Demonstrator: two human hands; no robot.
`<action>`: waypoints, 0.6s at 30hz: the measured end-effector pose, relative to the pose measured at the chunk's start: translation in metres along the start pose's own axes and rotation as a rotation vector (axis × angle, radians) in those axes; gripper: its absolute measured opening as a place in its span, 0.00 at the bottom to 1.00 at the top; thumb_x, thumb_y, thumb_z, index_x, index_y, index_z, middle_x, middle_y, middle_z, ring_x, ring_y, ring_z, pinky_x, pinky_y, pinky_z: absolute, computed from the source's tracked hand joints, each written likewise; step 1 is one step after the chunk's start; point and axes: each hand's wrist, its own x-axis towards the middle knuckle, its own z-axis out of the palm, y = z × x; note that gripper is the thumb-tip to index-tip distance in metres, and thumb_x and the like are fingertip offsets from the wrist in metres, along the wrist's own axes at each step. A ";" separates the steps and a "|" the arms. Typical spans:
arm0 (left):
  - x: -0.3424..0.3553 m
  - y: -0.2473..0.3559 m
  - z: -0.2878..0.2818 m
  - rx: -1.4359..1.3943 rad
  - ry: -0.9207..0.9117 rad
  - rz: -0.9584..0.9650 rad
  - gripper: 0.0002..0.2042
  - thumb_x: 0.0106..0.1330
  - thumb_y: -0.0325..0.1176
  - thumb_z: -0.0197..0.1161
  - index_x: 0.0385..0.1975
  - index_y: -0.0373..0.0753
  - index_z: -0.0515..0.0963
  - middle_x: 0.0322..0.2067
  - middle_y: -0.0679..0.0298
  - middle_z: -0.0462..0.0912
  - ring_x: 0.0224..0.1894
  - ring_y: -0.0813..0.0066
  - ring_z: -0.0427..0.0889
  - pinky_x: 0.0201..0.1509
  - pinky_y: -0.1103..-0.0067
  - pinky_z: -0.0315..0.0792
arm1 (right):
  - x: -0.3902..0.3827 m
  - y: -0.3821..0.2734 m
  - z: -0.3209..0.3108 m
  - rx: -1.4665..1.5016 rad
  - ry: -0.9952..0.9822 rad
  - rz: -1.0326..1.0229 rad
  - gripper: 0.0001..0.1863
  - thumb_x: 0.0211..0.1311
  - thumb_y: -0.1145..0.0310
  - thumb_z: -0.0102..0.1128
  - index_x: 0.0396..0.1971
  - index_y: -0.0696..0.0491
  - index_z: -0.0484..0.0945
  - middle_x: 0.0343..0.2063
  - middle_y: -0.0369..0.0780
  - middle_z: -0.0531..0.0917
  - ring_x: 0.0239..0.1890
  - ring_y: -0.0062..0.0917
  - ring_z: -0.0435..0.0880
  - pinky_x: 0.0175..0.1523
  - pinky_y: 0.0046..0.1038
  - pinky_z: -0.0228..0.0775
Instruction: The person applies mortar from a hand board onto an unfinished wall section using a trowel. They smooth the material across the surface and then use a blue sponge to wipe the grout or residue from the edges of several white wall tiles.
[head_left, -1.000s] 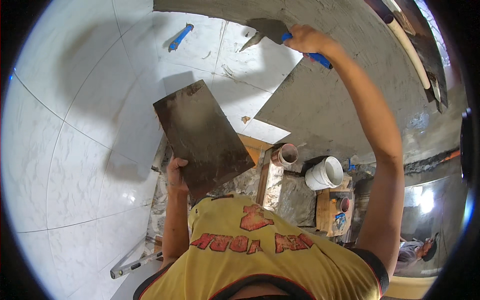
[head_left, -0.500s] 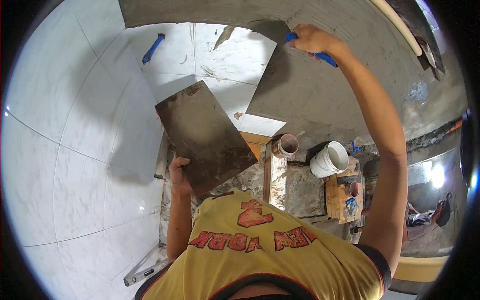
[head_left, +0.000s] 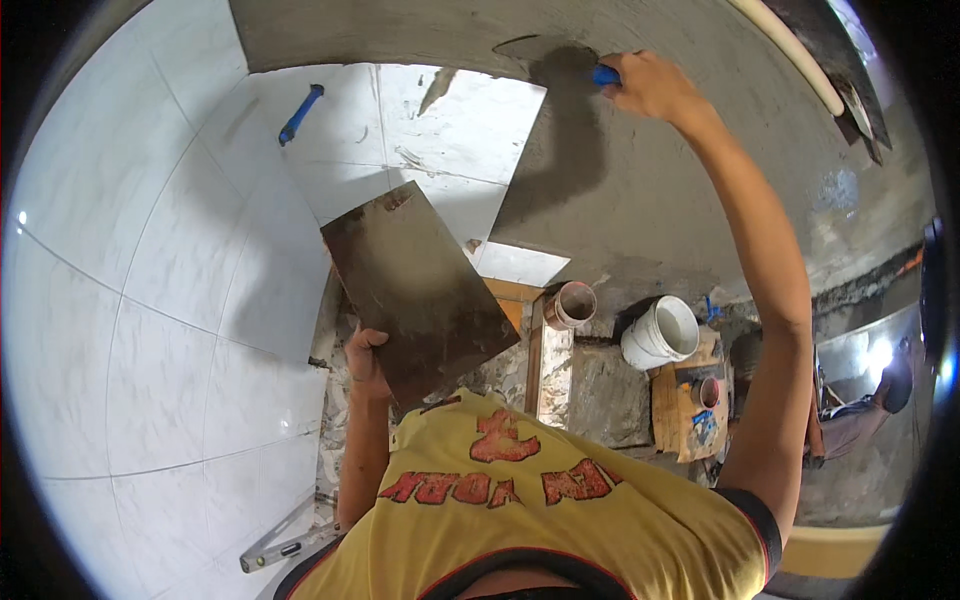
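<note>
My left hand [head_left: 367, 352] grips the lower left edge of a dark brown rectangular board [head_left: 415, 290], thumb on top. A pale grey smear covers the board's upper middle. Far out to the upper right, my right hand [head_left: 650, 85] is closed around the blue handle [head_left: 605, 75] of a trowel. Its blade is hard to make out against the grey mortar-coated wall [head_left: 680, 190]. White marbled tiles [head_left: 450, 125] adjoin the mortar to the left of that hand, with grey smears on them.
A blue stick-like piece [head_left: 301, 115] is at the white tiles. Below the mortar stand a reddish bucket [head_left: 572, 305], a white bucket [head_left: 660, 333] and a wooden stool [head_left: 690, 420] bearing a small cup. A metal level [head_left: 270, 553] lies lower left. Another person [head_left: 860, 420] is at right.
My right hand has shifted slightly right, and the trowel's handle has turned so that less of it shows. The board in my left hand has moved slightly right and down.
</note>
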 end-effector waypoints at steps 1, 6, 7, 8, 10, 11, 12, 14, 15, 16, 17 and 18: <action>-0.002 0.001 -0.002 -0.007 0.004 0.020 0.34 0.47 0.24 0.51 0.62 0.29 0.63 0.56 0.46 0.74 0.54 0.46 0.79 0.59 0.54 0.77 | 0.003 -0.012 -0.004 -0.003 0.008 -0.019 0.27 0.58 0.61 0.61 0.59 0.51 0.76 0.42 0.47 0.86 0.48 0.42 0.84 0.55 0.40 0.75; -0.009 -0.001 -0.027 -0.064 0.010 0.088 0.34 0.46 0.23 0.53 0.61 0.30 0.64 0.56 0.47 0.75 0.57 0.47 0.77 0.62 0.55 0.74 | 0.046 -0.041 0.007 0.129 0.042 -0.120 0.27 0.54 0.61 0.61 0.55 0.52 0.80 0.46 0.50 0.85 0.52 0.43 0.83 0.58 0.42 0.74; -0.010 -0.001 -0.036 -0.070 0.011 0.104 0.34 0.46 0.23 0.53 0.61 0.30 0.64 0.56 0.47 0.75 0.57 0.47 0.77 0.62 0.55 0.74 | 0.059 -0.040 0.014 0.125 0.049 -0.135 0.27 0.54 0.61 0.61 0.55 0.52 0.80 0.46 0.50 0.85 0.52 0.43 0.83 0.58 0.42 0.74; -0.012 -0.001 -0.044 -0.041 0.076 0.120 0.35 0.45 0.26 0.53 0.61 0.30 0.65 0.55 0.47 0.75 0.55 0.46 0.77 0.60 0.54 0.75 | 0.070 -0.034 0.022 0.150 0.037 -0.143 0.27 0.54 0.60 0.61 0.55 0.53 0.79 0.48 0.50 0.84 0.53 0.43 0.82 0.59 0.42 0.73; -0.021 0.003 -0.057 -0.018 0.157 0.152 0.35 0.45 0.28 0.53 0.62 0.30 0.65 0.55 0.46 0.75 0.54 0.45 0.78 0.59 0.54 0.76 | 0.082 -0.029 0.027 0.178 0.021 -0.173 0.28 0.54 0.59 0.61 0.56 0.55 0.79 0.50 0.51 0.83 0.54 0.43 0.81 0.60 0.42 0.72; -0.025 0.005 -0.062 -0.029 0.172 0.149 0.36 0.45 0.28 0.53 0.62 0.30 0.65 0.55 0.46 0.75 0.53 0.44 0.78 0.58 0.54 0.76 | 0.086 -0.027 0.028 0.209 -0.020 -0.155 0.29 0.54 0.59 0.61 0.56 0.56 0.78 0.51 0.51 0.82 0.55 0.43 0.81 0.60 0.41 0.71; -0.028 0.007 -0.065 -0.038 0.181 0.140 0.36 0.45 0.28 0.53 0.62 0.30 0.65 0.54 0.46 0.75 0.53 0.44 0.78 0.58 0.54 0.76 | 0.088 -0.022 0.027 0.237 -0.060 -0.130 0.29 0.54 0.59 0.61 0.56 0.58 0.78 0.52 0.52 0.82 0.56 0.43 0.80 0.61 0.41 0.71; -0.035 0.016 -0.070 -0.039 0.215 0.155 0.35 0.45 0.26 0.53 0.61 0.31 0.66 0.54 0.47 0.76 0.54 0.45 0.77 0.60 0.55 0.74 | 0.083 -0.006 0.025 0.224 -0.048 -0.104 0.29 0.54 0.59 0.61 0.55 0.58 0.78 0.52 0.53 0.81 0.56 0.43 0.81 0.60 0.41 0.71; -0.038 0.019 -0.070 -0.034 0.252 0.165 0.35 0.45 0.25 0.53 0.61 0.32 0.66 0.55 0.49 0.76 0.55 0.46 0.76 0.62 0.55 0.72 | 0.079 -0.002 0.024 0.216 -0.040 -0.075 0.29 0.54 0.59 0.60 0.55 0.59 0.78 0.52 0.54 0.81 0.55 0.43 0.81 0.59 0.41 0.71; -0.041 0.021 -0.067 -0.035 0.252 0.169 0.35 0.45 0.25 0.53 0.61 0.32 0.66 0.55 0.49 0.76 0.55 0.46 0.76 0.62 0.55 0.72 | 0.074 0.002 0.023 0.216 -0.037 -0.078 0.29 0.54 0.59 0.60 0.55 0.59 0.78 0.52 0.54 0.81 0.55 0.43 0.81 0.59 0.41 0.71; -0.044 0.025 -0.061 -0.005 0.273 0.185 0.35 0.45 0.25 0.52 0.61 0.32 0.66 0.54 0.49 0.76 0.55 0.46 0.76 0.62 0.56 0.72 | 0.065 0.006 0.018 0.195 -0.016 -0.089 0.29 0.55 0.59 0.60 0.55 0.60 0.78 0.51 0.54 0.82 0.54 0.44 0.81 0.59 0.41 0.72; -0.044 0.029 -0.058 0.025 0.296 0.205 0.35 0.45 0.25 0.52 0.61 0.32 0.66 0.54 0.49 0.76 0.55 0.47 0.77 0.63 0.56 0.72 | 0.057 0.004 0.011 0.176 0.007 -0.103 0.29 0.56 0.58 0.60 0.54 0.61 0.78 0.50 0.54 0.82 0.53 0.44 0.82 0.58 0.42 0.72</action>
